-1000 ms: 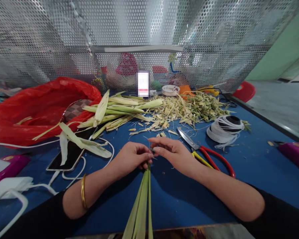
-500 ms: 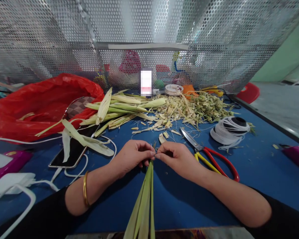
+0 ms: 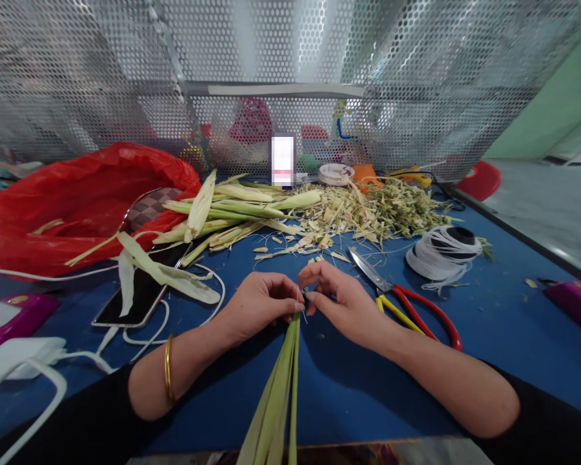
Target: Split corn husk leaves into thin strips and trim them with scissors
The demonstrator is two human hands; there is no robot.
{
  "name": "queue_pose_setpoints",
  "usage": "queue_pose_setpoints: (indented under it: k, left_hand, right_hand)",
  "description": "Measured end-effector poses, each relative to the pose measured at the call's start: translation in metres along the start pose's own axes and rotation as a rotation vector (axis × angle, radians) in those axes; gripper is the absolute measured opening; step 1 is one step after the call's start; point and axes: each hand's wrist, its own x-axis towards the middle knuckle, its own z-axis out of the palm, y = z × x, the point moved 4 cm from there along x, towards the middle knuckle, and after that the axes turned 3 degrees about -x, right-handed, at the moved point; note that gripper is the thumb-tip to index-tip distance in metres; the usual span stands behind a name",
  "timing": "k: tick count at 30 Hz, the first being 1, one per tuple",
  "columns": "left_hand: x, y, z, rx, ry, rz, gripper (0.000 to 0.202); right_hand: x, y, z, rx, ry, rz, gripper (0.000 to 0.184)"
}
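My left hand (image 3: 259, 303) is closed around the top end of a bundle of long green leaf strips (image 3: 278, 394) that runs down toward me over the blue table (image 3: 348, 394). My right hand (image 3: 339, 298) meets it from the right, thumb and fingers pinched at the same tip of the bundle. What it pinches looks like a thin white thread, too small to make out. A gold bangle (image 3: 168, 376) is on my left wrist.
Red-and-yellow-handled scissors (image 3: 407, 303) lie just right of my right hand. A spool of white string (image 3: 443, 253) sits further right. Leaf stalks (image 3: 232, 213) and cut scraps (image 3: 368, 210) pile behind. A red plastic bag (image 3: 77, 200), a phone (image 3: 135, 290) and white cables lie left. Perforated metal screen behind.
Both hands stay joined at the bundle's tip. My right fingers have shifted a little, working round the tip. The view moved slightly.
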Motion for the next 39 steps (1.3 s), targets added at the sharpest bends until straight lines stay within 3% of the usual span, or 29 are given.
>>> queue_pose_setpoints:
  k: [8, 14, 20, 25, 32, 39]
  left_hand:
    - [-0.001, 0.002, -0.001, 0.202, 0.098, 0.152, 0.004]
    - [-0.009, 0.004, 0.003, 0.598, 0.258, 0.347, 0.013]
    - [-0.009, 0.001, 0.005, 0.799, 0.294, 0.449, 0.013]
    - [-0.009, 0.003, 0.005, 0.735, 0.316, 0.502, 0.010]
    - [-0.010, 0.007, 0.004, 0.581, 0.306, 0.472, 0.008]
    - [-0.009, 0.008, -0.001, 0.435, 0.288, 0.337, 0.008]
  right_hand:
    - [-0.001, 0.005, 0.003, -0.267, -0.051, -0.049, 0.030]
    - [0.001, 0.004, 0.002, -0.274, -0.045, -0.017, 0.028]
    - [0.000, 0.007, 0.003, -0.237, -0.038, 0.005, 0.024]
    - [0.001, 0.012, 0.004, -0.107, 0.008, 0.040, 0.029]
    - [0.004, 0.017, 0.005, 0.074, 0.008, 0.094, 0.028]
    - [0.006, 0.015, -0.002, 0.157, 0.065, 0.132, 0.022]
